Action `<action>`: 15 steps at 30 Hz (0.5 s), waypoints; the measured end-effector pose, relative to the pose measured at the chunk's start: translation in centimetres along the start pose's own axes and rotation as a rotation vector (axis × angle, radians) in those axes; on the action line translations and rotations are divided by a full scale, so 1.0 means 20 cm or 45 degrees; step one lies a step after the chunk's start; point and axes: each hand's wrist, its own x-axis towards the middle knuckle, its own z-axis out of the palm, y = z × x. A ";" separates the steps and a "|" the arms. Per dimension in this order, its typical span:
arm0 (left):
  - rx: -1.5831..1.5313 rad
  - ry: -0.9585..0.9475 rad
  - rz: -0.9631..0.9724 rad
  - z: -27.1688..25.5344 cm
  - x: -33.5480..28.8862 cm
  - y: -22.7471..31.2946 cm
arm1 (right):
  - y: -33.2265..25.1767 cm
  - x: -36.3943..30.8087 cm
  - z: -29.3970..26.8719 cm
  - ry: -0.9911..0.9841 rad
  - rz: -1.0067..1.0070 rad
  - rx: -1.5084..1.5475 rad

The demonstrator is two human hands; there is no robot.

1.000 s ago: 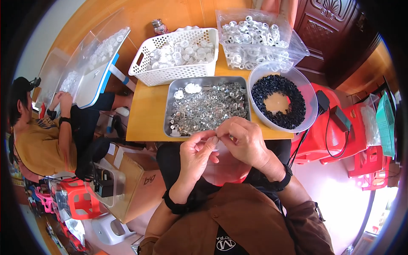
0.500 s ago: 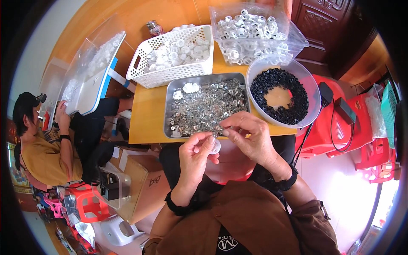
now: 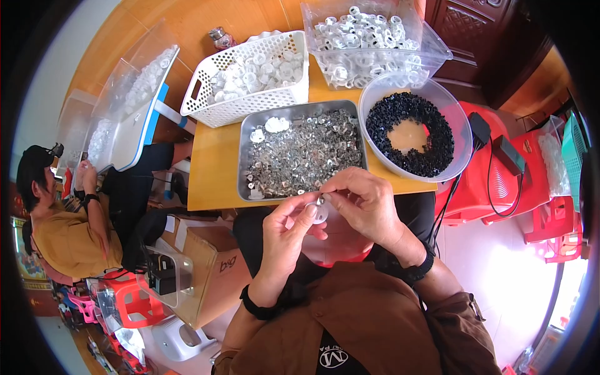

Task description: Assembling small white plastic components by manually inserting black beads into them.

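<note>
My left hand (image 3: 284, 224) is closed on a round white plastic part (image 3: 320, 214), held between thumb and fingers just off the table's near edge. Against the top of that part, my right hand (image 3: 369, 203) pinches a tiny shiny piece (image 3: 320, 200), apparently metal; its shape is mostly hidden by the fingertips. Right beyond both hands lies a metal tray (image 3: 241, 169) filled with small metal pieces (image 3: 306, 153). A few white plastic parts (image 3: 277, 125) rest in its far left corner.
On the wooden table (image 3: 212, 153) stand a white perforated basket (image 3: 244, 106) of white parts, a clear bin (image 3: 375, 59) of similar parts and a round clear tub (image 3: 462, 134) of small black pieces. A co-worker (image 3: 69, 231) sits at left. Red stools (image 3: 494, 181) stand at right.
My right fingertips have come in from the tray side onto the white part, bringing the tiny piece against it. The left hand has barely moved. The view has shifted slightly.
</note>
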 end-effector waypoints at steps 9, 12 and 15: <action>-0.082 -0.076 0.046 -0.01 -0.03 0.01 | -0.01 -0.05 -0.05 -0.017 0.208 0.286; -0.071 -0.056 0.118 -0.01 -0.03 0.00 | -0.01 -0.07 -0.07 -0.024 0.416 0.616; -0.121 -0.058 0.073 -0.02 -0.04 -0.01 | -0.04 -0.08 -0.09 -0.080 0.553 0.620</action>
